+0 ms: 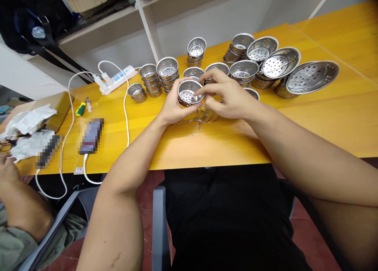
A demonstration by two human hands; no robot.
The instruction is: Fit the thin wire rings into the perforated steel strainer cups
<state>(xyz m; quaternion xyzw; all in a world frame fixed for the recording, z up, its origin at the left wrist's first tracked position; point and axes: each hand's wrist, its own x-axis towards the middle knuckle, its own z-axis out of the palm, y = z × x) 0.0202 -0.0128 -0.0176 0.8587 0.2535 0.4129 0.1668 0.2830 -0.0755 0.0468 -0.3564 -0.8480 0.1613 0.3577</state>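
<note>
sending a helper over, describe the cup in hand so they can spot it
On the yellow table, find the loose wires mid-picture. Just above them in view is a perforated metal cup. Unlike the stacked cups behind, it is in the left hand.

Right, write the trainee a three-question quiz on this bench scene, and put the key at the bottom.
1. True or false: a white cable is plugged into the power strip.

2. Multiple choice: the person's left hand is wrapped around
A. a phone
B. a perforated metal cup
C. a screwdriver

3. Fill in the blank: in the picture, just below the hands, thin curved ____ show on the table.

Key
1. True.
2. B.
3. Metal wires.
</note>
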